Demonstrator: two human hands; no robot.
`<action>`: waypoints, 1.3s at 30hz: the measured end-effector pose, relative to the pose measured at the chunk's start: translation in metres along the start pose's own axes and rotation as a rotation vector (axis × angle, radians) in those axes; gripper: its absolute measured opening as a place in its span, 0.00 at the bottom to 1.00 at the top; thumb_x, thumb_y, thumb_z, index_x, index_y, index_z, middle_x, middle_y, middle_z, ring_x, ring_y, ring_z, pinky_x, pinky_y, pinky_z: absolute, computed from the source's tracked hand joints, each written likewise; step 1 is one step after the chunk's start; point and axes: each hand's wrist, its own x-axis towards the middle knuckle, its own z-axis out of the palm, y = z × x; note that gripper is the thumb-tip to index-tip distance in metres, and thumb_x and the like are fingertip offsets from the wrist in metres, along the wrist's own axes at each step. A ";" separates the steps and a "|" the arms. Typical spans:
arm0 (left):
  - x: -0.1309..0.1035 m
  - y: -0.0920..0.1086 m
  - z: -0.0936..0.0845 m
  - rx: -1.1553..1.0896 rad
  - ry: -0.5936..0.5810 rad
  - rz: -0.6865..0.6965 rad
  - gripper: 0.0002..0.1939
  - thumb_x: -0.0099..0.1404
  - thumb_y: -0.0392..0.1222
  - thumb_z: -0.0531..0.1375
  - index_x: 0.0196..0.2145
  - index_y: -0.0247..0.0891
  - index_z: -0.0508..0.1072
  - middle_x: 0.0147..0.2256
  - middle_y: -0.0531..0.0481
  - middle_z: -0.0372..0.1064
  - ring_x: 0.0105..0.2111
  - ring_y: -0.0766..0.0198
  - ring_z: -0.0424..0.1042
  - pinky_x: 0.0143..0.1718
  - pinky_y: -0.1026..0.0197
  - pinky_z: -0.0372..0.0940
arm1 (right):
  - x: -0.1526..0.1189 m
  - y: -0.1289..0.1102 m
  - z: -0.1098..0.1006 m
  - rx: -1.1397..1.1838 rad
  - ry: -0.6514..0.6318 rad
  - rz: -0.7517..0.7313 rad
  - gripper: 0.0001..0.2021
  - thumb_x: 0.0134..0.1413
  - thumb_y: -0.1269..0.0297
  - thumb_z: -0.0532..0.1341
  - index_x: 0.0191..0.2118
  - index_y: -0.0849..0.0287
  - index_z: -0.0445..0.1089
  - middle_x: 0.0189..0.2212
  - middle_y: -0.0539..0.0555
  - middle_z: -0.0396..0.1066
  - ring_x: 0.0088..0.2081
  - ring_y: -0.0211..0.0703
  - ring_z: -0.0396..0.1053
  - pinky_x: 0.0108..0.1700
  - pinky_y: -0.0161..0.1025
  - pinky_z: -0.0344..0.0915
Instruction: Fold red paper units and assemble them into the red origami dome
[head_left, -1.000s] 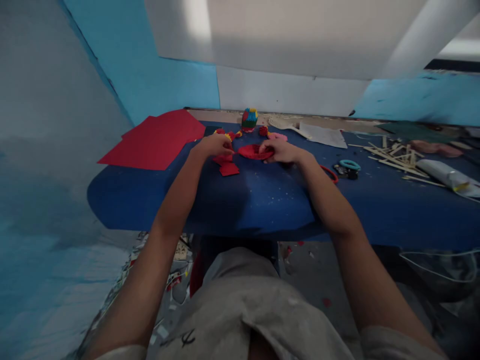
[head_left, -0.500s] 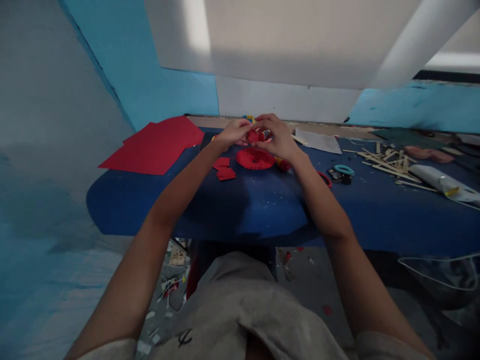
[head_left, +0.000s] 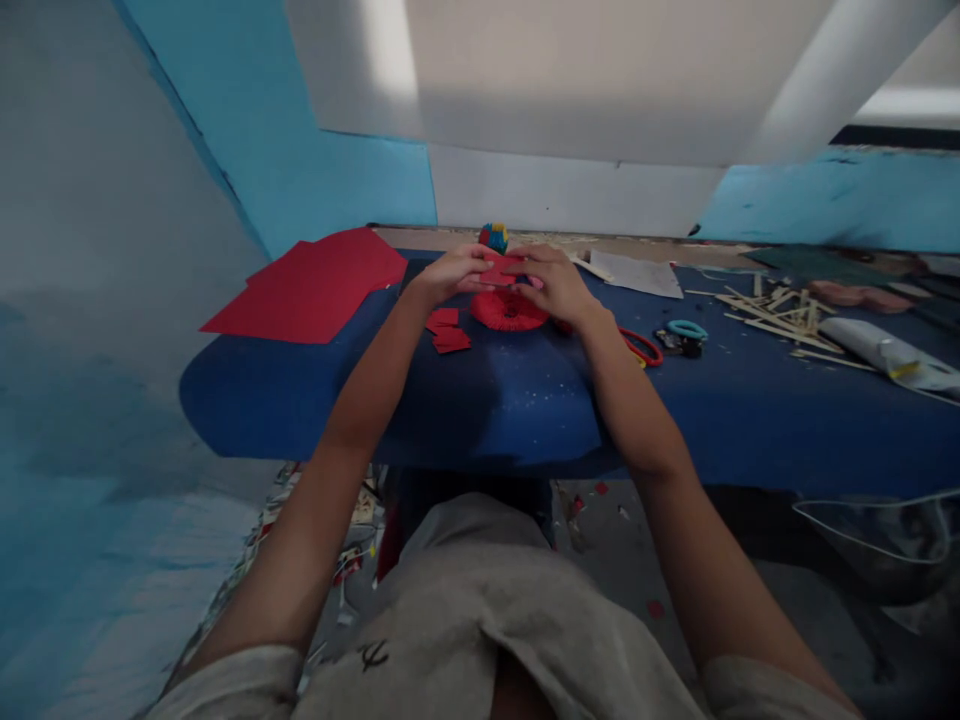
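Two hands of yours in play, and one red paper piece [head_left: 498, 270] between them! Your left hand [head_left: 451, 275] pinches it from one side, your right hand [head_left: 556, 284] grips it from the other, fingers curled in, and it is up over the blue table [head_left: 525, 420], just above and behind one red ruffled disc [head_left: 510, 312]. Beside that disc, on your left, lie small red cards [head_left: 450, 333], at least two, overlapping. Farther left, large red sheets [head_left: 311, 290], two at least, one partly over the other. Behind your hands, one multicoloured ball [head_left: 493, 237]; over to the right, one pale sheet [head_left: 636, 274], one red loop [head_left: 643, 346] by your right forearm, one teal ring [head_left: 687, 329] against a small black object [head_left: 679, 345], and one white roll [head_left: 885, 350]. The wooden sticks [head_left: 784, 312] make one heap, too tangled to count.

And what's changed? A second ago your hands were apart, your right on the disc, your left over the cards; now they meet at the piece, and the disc lies on the table, free of your fingers. Half a second ago the piece was bunched behind your fingers; now you show it flatter. The ball, nearly covered then, is back in sight, and more of the red loop shows. The large sheets haven't budged.
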 end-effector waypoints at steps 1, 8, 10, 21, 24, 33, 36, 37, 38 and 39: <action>-0.002 0.001 0.000 -0.007 0.000 -0.009 0.04 0.63 0.31 0.59 0.35 0.36 0.69 0.31 0.51 0.74 0.32 0.66 0.75 0.42 0.59 0.68 | -0.001 0.001 -0.001 0.016 0.028 0.018 0.15 0.59 0.57 0.55 0.47 0.52 0.74 0.56 0.58 0.69 0.58 0.56 0.64 0.61 0.58 0.57; -0.003 0.003 0.008 0.032 0.137 0.063 0.03 0.63 0.30 0.57 0.34 0.36 0.68 0.31 0.50 0.74 0.29 0.67 0.77 0.32 0.66 0.66 | -0.001 -0.002 0.008 0.230 0.207 0.195 0.15 0.58 0.48 0.56 0.39 0.52 0.73 0.49 0.59 0.73 0.54 0.54 0.68 0.57 0.57 0.63; -0.002 0.003 0.010 0.076 0.220 0.142 0.03 0.62 0.30 0.59 0.35 0.35 0.71 0.30 0.50 0.74 0.29 0.69 0.76 0.32 0.68 0.65 | 0.004 -0.003 0.016 0.400 0.311 0.340 0.16 0.56 0.46 0.57 0.38 0.54 0.71 0.41 0.58 0.75 0.48 0.52 0.71 0.51 0.54 0.68; 0.004 -0.009 0.016 0.189 0.170 0.364 0.11 0.55 0.38 0.69 0.35 0.35 0.73 0.31 0.48 0.77 0.34 0.62 0.77 0.39 0.61 0.70 | 0.011 -0.004 0.032 0.753 0.508 0.530 0.21 0.47 0.43 0.64 0.39 0.54 0.67 0.34 0.54 0.75 0.41 0.49 0.75 0.43 0.48 0.73; 0.007 -0.010 0.017 0.195 0.198 0.364 0.10 0.57 0.38 0.67 0.36 0.34 0.73 0.29 0.48 0.76 0.33 0.63 0.77 0.39 0.62 0.70 | 0.010 -0.005 0.034 0.779 0.472 0.472 0.29 0.44 0.39 0.65 0.47 0.53 0.66 0.41 0.55 0.75 0.43 0.48 0.75 0.42 0.46 0.74; 0.001 -0.007 0.022 0.148 0.155 0.315 0.12 0.54 0.33 0.69 0.36 0.31 0.72 0.28 0.48 0.75 0.33 0.62 0.78 0.41 0.61 0.70 | 0.011 -0.007 0.033 0.870 0.441 0.524 0.26 0.39 0.36 0.65 0.35 0.54 0.69 0.32 0.52 0.74 0.34 0.41 0.73 0.36 0.40 0.72; 0.001 -0.007 0.022 0.137 0.146 0.330 0.11 0.53 0.32 0.69 0.35 0.31 0.73 0.28 0.47 0.76 0.34 0.61 0.78 0.41 0.61 0.71 | 0.012 -0.007 0.033 0.846 0.463 0.510 0.26 0.38 0.35 0.65 0.34 0.53 0.68 0.31 0.51 0.73 0.33 0.41 0.72 0.36 0.41 0.71; 0.002 -0.007 0.022 0.137 0.138 0.329 0.11 0.54 0.33 0.69 0.35 0.31 0.73 0.29 0.47 0.76 0.34 0.61 0.78 0.41 0.60 0.71 | 0.012 -0.007 0.033 0.844 0.472 0.508 0.26 0.37 0.35 0.65 0.33 0.53 0.68 0.30 0.51 0.73 0.33 0.41 0.72 0.36 0.41 0.71; 0.001 -0.007 0.022 0.138 0.131 0.325 0.11 0.54 0.33 0.69 0.34 0.31 0.73 0.29 0.46 0.77 0.33 0.61 0.78 0.40 0.60 0.72 | 0.012 -0.007 0.034 0.846 0.479 0.505 0.26 0.37 0.35 0.65 0.33 0.53 0.68 0.30 0.52 0.73 0.33 0.42 0.72 0.36 0.42 0.71; 0.001 -0.007 0.022 0.142 0.126 0.318 0.11 0.54 0.34 0.69 0.34 0.32 0.72 0.29 0.46 0.77 0.33 0.62 0.78 0.40 0.61 0.72 | 0.012 -0.007 0.034 0.852 0.487 0.500 0.26 0.37 0.35 0.65 0.33 0.53 0.68 0.30 0.52 0.73 0.33 0.42 0.72 0.36 0.42 0.71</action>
